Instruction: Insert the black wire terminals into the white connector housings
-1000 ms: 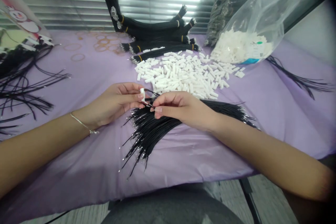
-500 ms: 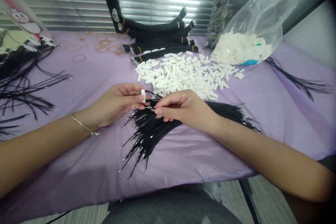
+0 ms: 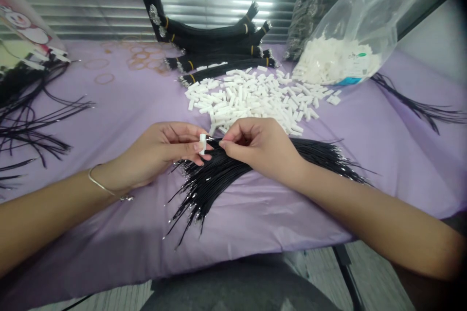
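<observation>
White connector housing (image 3: 203, 144) stood upright between the thumb and fingertips of your left hand (image 3: 164, 146), so that grip was closed on it, just above the near end of the black wire bundle (image 3: 222, 180). The small plastic part was held out in front of you, a little in from the left hand's fingertips.

Your right hand (image 3: 260, 148) lay over the top of the bundle, its grip pinched closed on wires right beside the housing. Exactly how many strands it held was too small to tell. The bundle fanned out across the lilac cloth (image 3: 262, 223) covering the surface, its metal-tipped ends spreading towards you and off to your right.

Beyond your hands sat a loose pile of white housings (image 3: 248, 99), touching the fingertips of your right hand at its near edge. Behind it lay bound black wire hanks with yellow bands (image 3: 219, 56), and to its right a clear plastic bag of more housings (image 3: 335, 60) rested on the cloth. Loose black wires (image 3: 29, 126) sprawled off to your left, near a scatter of thin tan rubber bands (image 3: 104, 78). A thin bracelet (image 3: 104, 187) circled your left wrist.
</observation>
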The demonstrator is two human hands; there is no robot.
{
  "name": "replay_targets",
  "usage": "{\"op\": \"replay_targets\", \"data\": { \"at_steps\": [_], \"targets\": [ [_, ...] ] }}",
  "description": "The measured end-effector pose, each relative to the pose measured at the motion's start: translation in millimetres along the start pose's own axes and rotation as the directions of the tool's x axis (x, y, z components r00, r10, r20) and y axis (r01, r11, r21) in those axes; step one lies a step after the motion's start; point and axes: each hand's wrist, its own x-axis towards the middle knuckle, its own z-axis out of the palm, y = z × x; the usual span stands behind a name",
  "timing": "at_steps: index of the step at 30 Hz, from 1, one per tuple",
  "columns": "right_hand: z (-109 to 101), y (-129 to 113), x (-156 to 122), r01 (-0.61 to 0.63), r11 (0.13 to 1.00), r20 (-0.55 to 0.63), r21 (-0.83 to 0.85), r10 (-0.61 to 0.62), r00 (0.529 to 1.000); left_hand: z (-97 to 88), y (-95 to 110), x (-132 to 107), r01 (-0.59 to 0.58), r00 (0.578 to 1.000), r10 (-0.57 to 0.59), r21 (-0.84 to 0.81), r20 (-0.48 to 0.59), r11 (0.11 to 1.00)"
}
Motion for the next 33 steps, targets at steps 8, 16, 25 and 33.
{"op": "replay_targets", "data": {
  "at_steps": [8, 16, 25, 33],
  "targets": [
    [2, 3, -1, 0.02, 0.997, -0.002, -0.078, -0.02, 1.0, -0.1, -4, 2, -0.015, 1.0, 0.014, 0.045, 0.025, 0.999],
    [4, 7, -1, 0.099, 0.991, 0.017, -0.09, -0.098, 0.995, -1.6, -6, 3, -0.009, 0.998, 0.005, 0.053, 0.067, 0.999],
    [4, 8, -1, 0.106, 0.991, 0.046, -0.087, -0.102, 0.994, 0.0, -5, 2, 0.026, 0.997, -0.031, 0.08, 0.066, 0.996],
    [8, 11, 0, 0.141, 0.978, 0.082, -0.152, -0.13, 0.988, 6.2, -4, 1, 0.009, 1.0, -0.012, 0.143, 0.015, 0.99]
  ]
}}
